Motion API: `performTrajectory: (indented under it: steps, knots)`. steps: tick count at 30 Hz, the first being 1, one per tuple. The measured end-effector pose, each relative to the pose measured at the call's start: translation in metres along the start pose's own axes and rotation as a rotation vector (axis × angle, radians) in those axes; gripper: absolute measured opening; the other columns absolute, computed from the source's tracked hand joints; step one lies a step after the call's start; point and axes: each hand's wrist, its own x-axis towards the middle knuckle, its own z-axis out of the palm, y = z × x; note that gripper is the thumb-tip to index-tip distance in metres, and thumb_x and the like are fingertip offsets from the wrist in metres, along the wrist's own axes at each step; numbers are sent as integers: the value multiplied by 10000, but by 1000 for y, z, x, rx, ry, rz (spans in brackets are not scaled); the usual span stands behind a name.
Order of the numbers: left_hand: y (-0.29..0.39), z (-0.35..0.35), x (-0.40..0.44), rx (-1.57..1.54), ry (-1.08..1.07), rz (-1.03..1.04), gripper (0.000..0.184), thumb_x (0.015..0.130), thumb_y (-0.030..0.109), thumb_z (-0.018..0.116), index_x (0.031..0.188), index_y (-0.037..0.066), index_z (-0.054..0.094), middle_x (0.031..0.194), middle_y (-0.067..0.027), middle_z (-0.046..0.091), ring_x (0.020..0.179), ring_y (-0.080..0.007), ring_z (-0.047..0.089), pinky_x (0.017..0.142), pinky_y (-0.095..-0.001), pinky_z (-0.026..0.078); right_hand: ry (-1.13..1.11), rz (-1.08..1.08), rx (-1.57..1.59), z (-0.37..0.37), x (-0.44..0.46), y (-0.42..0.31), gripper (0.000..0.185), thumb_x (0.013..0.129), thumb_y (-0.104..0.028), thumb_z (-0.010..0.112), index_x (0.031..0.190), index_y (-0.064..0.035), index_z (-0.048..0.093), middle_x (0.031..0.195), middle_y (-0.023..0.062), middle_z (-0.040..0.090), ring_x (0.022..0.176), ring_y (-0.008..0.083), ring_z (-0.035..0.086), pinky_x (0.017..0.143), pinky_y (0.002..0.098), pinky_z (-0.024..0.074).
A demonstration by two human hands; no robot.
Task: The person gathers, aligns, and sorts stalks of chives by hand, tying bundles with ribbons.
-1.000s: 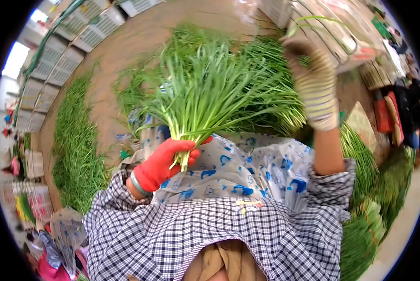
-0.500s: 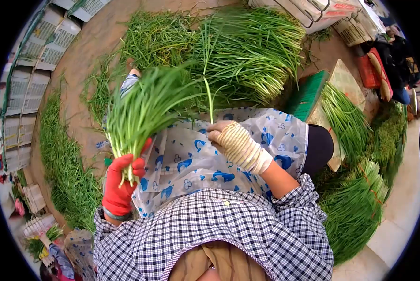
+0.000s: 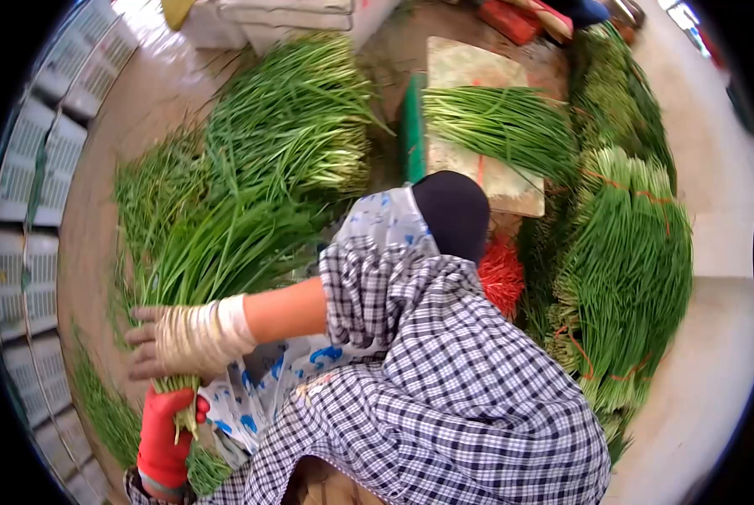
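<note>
My left hand (image 3: 163,433), in a red glove, is closed around the stem ends of a bunch of garlic chives (image 3: 225,248) at the lower left. The long green leaves fan up and right from it. Across the stems just above that fist lies my right hand (image 3: 183,341), in a striped, cream-coloured glove. Its fingers are stretched out to the left and slightly apart. Part of the bunch is hidden beneath this hand and forearm. A large heap of loose garlic chives (image 3: 310,109) lies beyond the bunch.
A pale board (image 3: 469,63) to the right carries a laid-out bundle of chives (image 3: 503,122). Below it is a clump of red ties (image 3: 501,278). Tied bundles (image 3: 629,269) stand at far right. White crates (image 3: 25,160) line the left, with scattered leaves (image 3: 103,404) on the floor.
My view has swung to the right. My right hand has crossed over to the bunch, and the single stalk it held no longer shows apart. My left hand still grips the bunch.
</note>
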Motion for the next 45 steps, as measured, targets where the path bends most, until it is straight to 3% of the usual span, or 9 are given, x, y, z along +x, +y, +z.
performTrajectory:
  steps: [5,8,14,23,25,31,33,39,45]
  knots:
    - [36,-51,10,118,-285,24,536,906,451,482,1232,26,475,964,-197,640,604,-281,649,488,-319,518,-3,115,-40,-42,18,3,665,514,-372,828,1112,-160,628,1041,32,673,1061,266,619,1004,514,374]
    - [87,-25,13,146,-226,350,619,964,493,373,1394,52,307,916,-259,654,565,-337,642,459,-340,519,276,324,130,-97,25,15,395,535,-360,763,815,-98,666,718,101,659,690,305,654,639,386,534]
    - [171,102,32,361,-411,1027,525,1002,198,424,1465,8,264,1095,-233,625,693,-220,661,629,-307,529,983,430,294,-221,1,26,318,605,-228,741,856,-56,646,746,91,654,724,247,663,691,355,552]
    - [195,303,67,1157,-518,1243,673,938,218,560,1506,55,238,815,-104,685,656,-154,623,651,-282,488,976,803,-41,-449,-148,-96,392,782,-88,715,1152,-39,597,1023,115,676,910,222,658,778,322,554]
    - [195,299,117,1328,-451,1218,713,909,293,597,1476,19,262,910,-208,691,719,-305,636,701,-354,490,948,905,-335,-492,-185,-137,397,787,-67,705,1168,-42,593,1046,110,673,935,219,654,809,321,549]
    - [199,296,254,1086,-401,705,641,903,302,599,1446,45,374,852,-67,682,715,-163,625,705,-296,493,571,1081,-881,-542,-235,-159,422,804,-6,675,1213,-50,581,1116,94,667,1010,213,641,905,317,535]
    - [194,304,287,1013,-427,724,578,913,221,616,1438,83,418,917,-6,652,709,-76,575,645,-225,476,331,1152,-1002,-515,-247,-119,462,785,7,679,1231,-54,573,1107,103,668,1009,222,642,913,321,534]
    - [107,362,371,1115,-500,1198,765,754,238,709,1415,11,398,1279,-229,552,1170,-334,540,1015,-403,409,-133,1291,-820,-409,-334,7,660,632,-90,784,1252,-62,562,1039,182,636,952,302,620,869,372,519]
    - [66,379,404,1318,-426,1121,398,798,197,652,1171,58,634,945,-162,669,915,-356,626,874,-445,474,-223,1326,-713,-362,-355,39,664,607,-163,807,1204,-33,548,1098,186,617,1044,348,586,948,413,448]
